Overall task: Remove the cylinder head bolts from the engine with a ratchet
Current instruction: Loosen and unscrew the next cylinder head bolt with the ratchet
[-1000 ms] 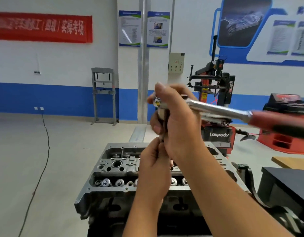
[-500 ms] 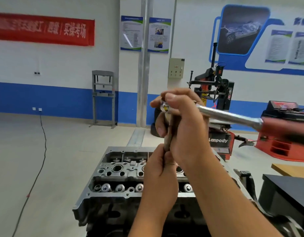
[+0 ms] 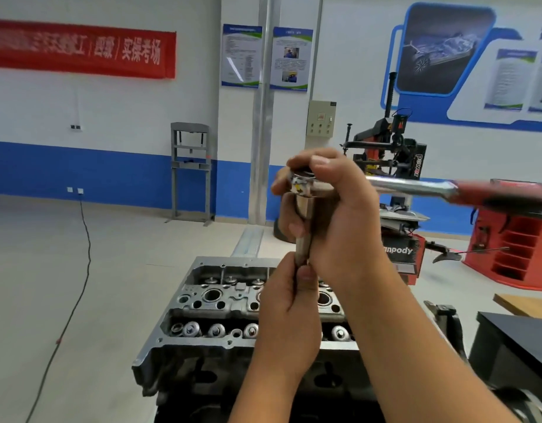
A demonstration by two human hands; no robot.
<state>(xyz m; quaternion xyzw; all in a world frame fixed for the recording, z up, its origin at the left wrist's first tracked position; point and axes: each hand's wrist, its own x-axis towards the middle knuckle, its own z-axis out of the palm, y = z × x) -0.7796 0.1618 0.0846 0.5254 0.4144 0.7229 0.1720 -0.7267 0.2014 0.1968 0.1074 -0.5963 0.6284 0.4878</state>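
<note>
— While the ratchet (image 3: 416,187) is being held up in the air above the engine (image 3: 233,303), which of the hands is carrying it?

— The right hand (image 3: 333,215) is gripping it at the head end, with the fingers curling over the round head and the thumb lying on top. The shiny shaft is pointing to the right, and its red and black handle is running out of the picture there.

— And what is hanging under the head?

— A long metal extension bar (image 3: 303,230) is pointing down from it. The left hand (image 3: 286,303) is pinching the lower end of this bar between thumb and fingers. What is sitting at the tip I cannot tell, because the fingers are hiding it.

— Where is the engine standing?

— It is standing low in the middle, below both hands, with the cylinder head open to the top. A row of round valve parts is showing along its near side and some dark round holes are showing behind them. The bar is not touching it; the lower hand is covering a part of the right half.

— What else is standing around?

— A red and black tyre machine (image 3: 394,190) is standing behind the hands, a red cabinet (image 3: 507,245) is standing to the far right, and a grey press frame (image 3: 190,169) is standing by the blue and white wall. A black cable (image 3: 77,285) is lying across the floor on the left, and a red banner (image 3: 80,50) is hanging on the wall above.
</note>
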